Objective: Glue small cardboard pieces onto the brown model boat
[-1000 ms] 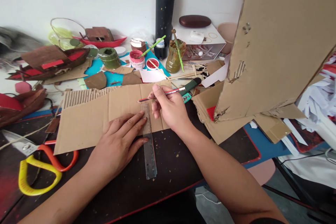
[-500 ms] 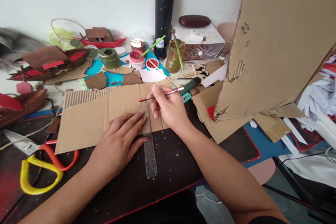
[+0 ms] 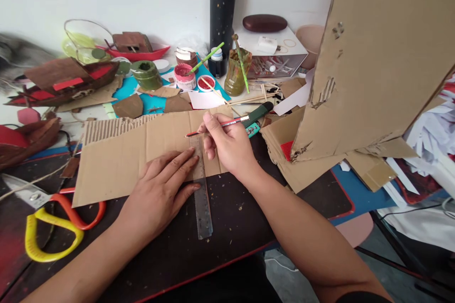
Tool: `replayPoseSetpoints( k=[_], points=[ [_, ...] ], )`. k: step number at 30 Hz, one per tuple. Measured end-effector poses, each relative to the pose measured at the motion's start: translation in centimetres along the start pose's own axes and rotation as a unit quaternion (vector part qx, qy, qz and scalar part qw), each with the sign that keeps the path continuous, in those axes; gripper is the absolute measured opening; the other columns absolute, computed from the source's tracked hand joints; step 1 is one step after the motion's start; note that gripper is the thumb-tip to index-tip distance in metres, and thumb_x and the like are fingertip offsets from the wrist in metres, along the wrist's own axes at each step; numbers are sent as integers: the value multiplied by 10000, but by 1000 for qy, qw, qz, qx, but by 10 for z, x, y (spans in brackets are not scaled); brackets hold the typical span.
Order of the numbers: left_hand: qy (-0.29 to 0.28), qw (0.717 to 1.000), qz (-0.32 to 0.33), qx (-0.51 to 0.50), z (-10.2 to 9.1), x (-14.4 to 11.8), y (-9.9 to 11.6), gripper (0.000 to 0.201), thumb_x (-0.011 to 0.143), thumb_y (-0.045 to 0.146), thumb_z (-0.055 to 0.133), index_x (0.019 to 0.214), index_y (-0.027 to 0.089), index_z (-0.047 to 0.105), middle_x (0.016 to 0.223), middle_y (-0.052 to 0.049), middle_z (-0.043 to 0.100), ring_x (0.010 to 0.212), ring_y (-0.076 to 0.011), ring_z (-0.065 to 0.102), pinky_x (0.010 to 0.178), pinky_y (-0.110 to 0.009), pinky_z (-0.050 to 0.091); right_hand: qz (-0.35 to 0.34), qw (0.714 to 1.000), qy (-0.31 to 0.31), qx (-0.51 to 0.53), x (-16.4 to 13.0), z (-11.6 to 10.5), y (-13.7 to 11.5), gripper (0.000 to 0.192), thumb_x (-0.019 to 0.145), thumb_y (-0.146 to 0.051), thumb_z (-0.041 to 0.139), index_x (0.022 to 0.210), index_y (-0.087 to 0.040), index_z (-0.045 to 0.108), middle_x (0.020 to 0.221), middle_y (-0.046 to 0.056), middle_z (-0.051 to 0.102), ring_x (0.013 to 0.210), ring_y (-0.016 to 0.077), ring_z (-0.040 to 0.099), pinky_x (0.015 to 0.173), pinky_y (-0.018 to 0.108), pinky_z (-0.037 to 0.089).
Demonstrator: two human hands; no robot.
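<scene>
My left hand (image 3: 161,194) lies flat on the cardboard sheet (image 3: 117,161), touching the ruler (image 3: 202,199) on its right. My right hand (image 3: 227,144) sits just beyond the ruler, with the pencil (image 3: 213,128) pointing left at the ruler's far end. Scissors (image 3: 53,227) lie on the surface (image 3: 234,227), left of the sheet.

We see no readable words or numbers here; the ruler (image 3: 201,189) has markings, but they are too blurred to read.
</scene>
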State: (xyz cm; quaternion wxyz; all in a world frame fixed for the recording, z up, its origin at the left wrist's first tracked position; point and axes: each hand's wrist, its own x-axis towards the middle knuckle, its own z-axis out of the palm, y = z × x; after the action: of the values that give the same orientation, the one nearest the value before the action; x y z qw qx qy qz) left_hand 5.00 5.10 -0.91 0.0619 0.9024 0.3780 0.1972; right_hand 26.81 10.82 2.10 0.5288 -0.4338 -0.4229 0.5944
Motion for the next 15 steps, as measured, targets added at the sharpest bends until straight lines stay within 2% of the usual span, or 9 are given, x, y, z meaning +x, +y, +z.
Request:
replayPoseSetpoints(
  k=[5,15],
  points=[
    [0,1000,3,2,-1,1,1,636,1208,493,544,1776,215,482,1686,-141,694,1502,-415,625,1221,-604,539,-10,1000,-3,8,-1,1,-1,657,975,-868,764,831,-234,668,653,-51,671,433,80,547,406,202,422],
    [-7,1000,-5,8,0,0,0,654,1207,508,538,1797,236,457,1717,-135,669,1513,-425,630,1236,-620,534,-7,1000,-9,-5,-3,2,-7,636,1004,-847,750,841,-237,678,596,-68,628,423,86,534,423,209,435]
  ],
)
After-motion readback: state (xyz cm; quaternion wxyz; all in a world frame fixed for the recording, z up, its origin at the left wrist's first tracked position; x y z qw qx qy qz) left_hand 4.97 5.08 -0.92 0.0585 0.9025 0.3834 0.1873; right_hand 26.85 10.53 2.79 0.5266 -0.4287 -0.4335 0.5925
